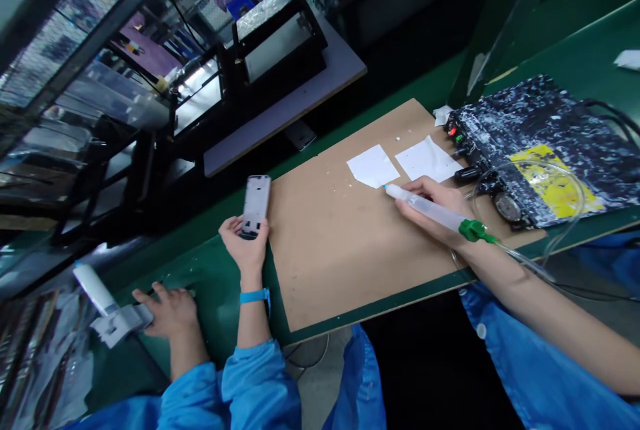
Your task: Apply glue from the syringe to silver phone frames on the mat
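My left hand [244, 251], with a blue band round its wrist, grips the lower end of a flat grey-white phone-like casing [257, 197] just past the left edge of a brown board [325, 263]. My right hand [443, 207] is closed round a translucent dispensing syringe [427, 209] with a green cap and a clear hose at its back end. The syringe's blue tip points left, by the lower edge of a white paper piece [373, 166]. Another white sheet [429, 159] lies beside it, close to my right fingers.
A paint-spattered control box [545, 143] with knobs and a gauge stands at the right. At the left, a co-worker's hand [175, 313] rests on the green bench near a white tube in a grey holder [120, 325]. A raised shelf [300, 97] carries black-framed fixtures behind.
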A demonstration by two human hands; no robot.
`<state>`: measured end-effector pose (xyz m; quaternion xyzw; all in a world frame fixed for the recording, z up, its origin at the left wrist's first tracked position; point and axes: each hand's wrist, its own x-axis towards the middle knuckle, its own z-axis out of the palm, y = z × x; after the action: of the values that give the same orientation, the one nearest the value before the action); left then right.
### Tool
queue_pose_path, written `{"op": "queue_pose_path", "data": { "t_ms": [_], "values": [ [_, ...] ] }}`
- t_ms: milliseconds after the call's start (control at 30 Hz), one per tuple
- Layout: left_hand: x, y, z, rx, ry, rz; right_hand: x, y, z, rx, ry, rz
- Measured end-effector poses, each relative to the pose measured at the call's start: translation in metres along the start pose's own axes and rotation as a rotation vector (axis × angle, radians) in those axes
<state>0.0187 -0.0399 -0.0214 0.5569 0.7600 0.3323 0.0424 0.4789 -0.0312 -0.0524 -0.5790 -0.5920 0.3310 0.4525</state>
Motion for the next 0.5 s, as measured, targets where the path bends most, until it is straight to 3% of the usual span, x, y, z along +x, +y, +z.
{"op": "queue_pose_path", "data": {
  "t_ms": [100, 233, 500],
  "values": [
    [-0.022, 0.013, 0.018, -0.002, -0.008, 0.043, 0.000, 0.003, 0.001, 0.011, -0.010, -0.022],
    [-0.044, 0.029, 0.026, -0.017, -0.176, 0.141, 0.000, 0.004, 0.001, 0.027, 0.005, -0.036],
    [-0.045, 0.036, 0.019, 0.021, -0.391, 0.247, 0.001, -0.001, 0.002, 0.034, 0.017, -0.041]
  ]
}}
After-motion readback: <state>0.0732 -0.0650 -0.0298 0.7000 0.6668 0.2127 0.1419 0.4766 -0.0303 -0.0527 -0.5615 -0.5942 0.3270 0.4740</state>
